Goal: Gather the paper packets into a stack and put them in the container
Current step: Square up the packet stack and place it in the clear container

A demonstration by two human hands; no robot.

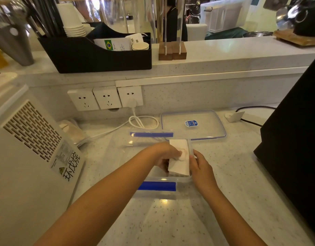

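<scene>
A stack of white paper packets [179,162] sits at the right end inside a clear plastic container [158,180] with blue clip flaps. My left hand [166,153] is inside the container, thumb on top of the stack and fingers around its left side. My right hand [201,166] presses flat against the stack's right side at the container's right wall, fingers extended. The lower part of the stack is hidden by my hands and the container rim.
The container's clear lid [194,125] lies behind it on the speckled counter. A white appliance [30,148] stands at the left, a black machine [295,139] at the right. A white cable [142,121] loops below the wall sockets. A black organizer [92,52] sits on the raised shelf.
</scene>
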